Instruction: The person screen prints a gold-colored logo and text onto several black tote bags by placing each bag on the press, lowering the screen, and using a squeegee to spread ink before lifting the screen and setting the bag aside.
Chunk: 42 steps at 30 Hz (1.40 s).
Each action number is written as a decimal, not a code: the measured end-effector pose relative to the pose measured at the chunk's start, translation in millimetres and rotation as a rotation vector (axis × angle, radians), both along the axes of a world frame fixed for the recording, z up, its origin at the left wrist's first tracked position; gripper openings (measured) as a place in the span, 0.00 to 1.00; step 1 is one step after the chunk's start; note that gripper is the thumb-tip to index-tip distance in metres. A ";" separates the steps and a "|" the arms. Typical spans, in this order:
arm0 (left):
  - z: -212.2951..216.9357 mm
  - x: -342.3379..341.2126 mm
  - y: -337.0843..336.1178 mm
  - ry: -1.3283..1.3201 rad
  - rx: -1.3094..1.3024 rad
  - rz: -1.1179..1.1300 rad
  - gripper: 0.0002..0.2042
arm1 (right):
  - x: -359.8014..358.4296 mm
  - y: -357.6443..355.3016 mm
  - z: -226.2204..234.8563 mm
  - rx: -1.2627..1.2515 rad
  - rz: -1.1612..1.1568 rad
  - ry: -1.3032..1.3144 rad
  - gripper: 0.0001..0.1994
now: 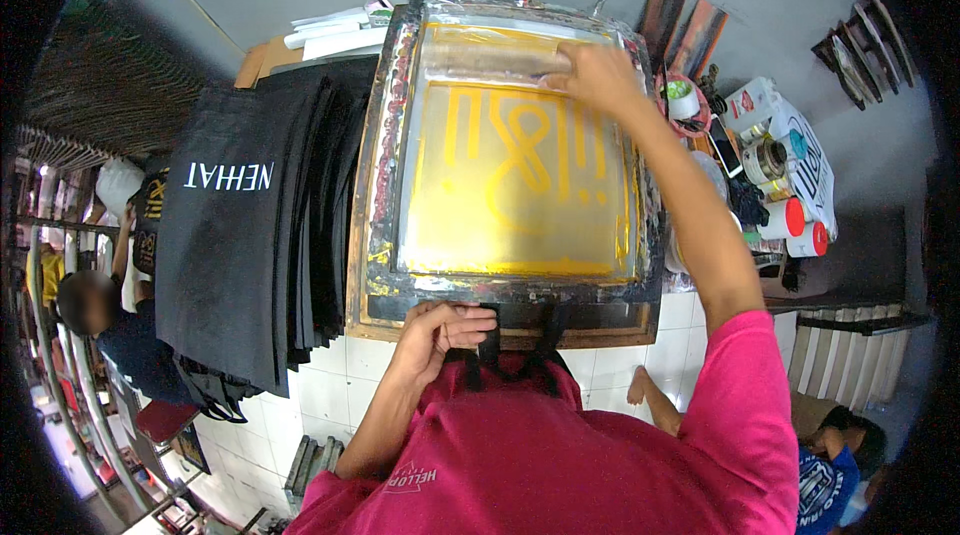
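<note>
A screen-printing frame [378, 175] with yellow mesh and an orange stencil design lies flat on the white tiled bench. My right hand [598, 75] reaches to the far end of the frame and grips a long wooden squeegee [480, 57] lying across the mesh. My left hand [436, 333] presses down on the frame's near edge, fingers curled over it beside black bag straps [490, 347] that stick out from under the frame.
A stack of black fabric bags [250, 235] lies left of the frame. Jars, tape and bottles with red caps [780, 220] crowd the right side. One person sits at lower left [110, 325], another at lower right [830, 465].
</note>
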<state>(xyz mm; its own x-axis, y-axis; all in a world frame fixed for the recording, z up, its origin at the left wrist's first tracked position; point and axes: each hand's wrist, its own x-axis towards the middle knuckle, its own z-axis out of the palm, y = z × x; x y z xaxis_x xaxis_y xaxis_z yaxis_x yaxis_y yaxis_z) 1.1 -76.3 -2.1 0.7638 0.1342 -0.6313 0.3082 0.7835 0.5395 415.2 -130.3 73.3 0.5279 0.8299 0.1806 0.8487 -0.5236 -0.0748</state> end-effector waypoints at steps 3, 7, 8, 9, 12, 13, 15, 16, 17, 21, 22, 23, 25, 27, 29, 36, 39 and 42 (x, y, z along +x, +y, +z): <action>-2.6 0.1 -0.8 -0.011 -0.197 0.105 0.25 | 41.2 22.1 17.7 -0.083 -0.004 0.093 0.32; 4.2 -2.0 2.9 -0.005 -0.284 0.088 0.22 | 62.3 39.8 16.1 -0.047 -0.036 0.053 0.34; 8.1 -1.1 7.6 -0.062 -0.221 -0.007 0.22 | 61.8 42.3 11.5 -0.053 -0.045 0.038 0.35; 14.6 -0.3 19.8 -0.107 -0.160 -0.138 0.21 | 59.9 44.5 7.0 -0.076 -0.080 0.018 0.37; 35.6 29.1 42.0 -0.178 0.354 -0.251 0.17 | 44.4 45.4 -6.4 -0.098 -0.184 -0.040 0.39; 43.8 46.5 52.5 -0.246 0.478 -0.191 0.14 | 38.5 42.9 -8.7 -0.106 -0.193 -0.049 0.39; 59.3 94.4 74.4 -0.310 0.970 -0.114 0.13 | 25.4 36.2 -11.5 -0.068 -0.175 -0.072 0.39; 64.8 124.5 90.9 -0.320 1.302 -0.092 0.14 | 19.1 31.8 -12.2 -0.072 -0.175 -0.074 0.39; 67.5 158.5 101.8 -0.345 1.558 0.070 0.15 | 12.2 26.8 -13.7 -0.066 -0.172 -0.088 0.38; 76.6 238.0 155.8 -0.355 2.018 -0.131 0.16 | -11.3 7.7 -20.1 0.000 -0.152 -0.104 0.38; 73.8 241.0 160.4 -0.218 1.920 -0.333 0.15 | -16.8 3.6 -22.2 0.011 -0.144 -0.115 0.38; 70.4 239.2 161.4 -0.242 1.908 -0.321 0.15 | -22.2 -0.6 -24.2 0.037 -0.127 -0.132 0.37; 64.1 225.9 157.3 -0.195 1.845 -0.349 0.15 | -32.9 -8.4 -27.9 0.055 -0.108 -0.155 0.36; 61.8 215.0 150.5 -0.212 1.865 -0.336 0.14 | -43.3 -15.5 -30.4 0.053 -0.099 -0.176 0.35; 61.7 203.1 143.3 -0.228 1.879 -0.328 0.15 | -54.7 -23.8 -33.0 0.080 -0.082 -0.186 0.34; 57.9 141.0 111.8 -0.236 1.894 -0.331 0.15 | -113.6 -62.7 -45.1 0.160 -0.051 -0.190 0.32; 61.7 109.2 94.1 -0.223 1.848 -0.389 0.14 | -149.0 -82.3 -43.8 0.153 -0.052 -0.151 0.29; 66.6 75.3 74.7 -0.229 1.838 -0.421 0.14 | -184.3 -100.7 -40.7 0.202 -0.026 -0.163 0.23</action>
<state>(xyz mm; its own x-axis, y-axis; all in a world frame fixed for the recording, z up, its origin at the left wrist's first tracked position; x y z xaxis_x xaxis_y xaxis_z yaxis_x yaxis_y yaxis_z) 76.4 -1.6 64.5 0.9580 0.2374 0.1610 0.1114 -0.8251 0.5539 231.0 -231.0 32.6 0.4989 0.7549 0.4256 0.8445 -0.5338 -0.0431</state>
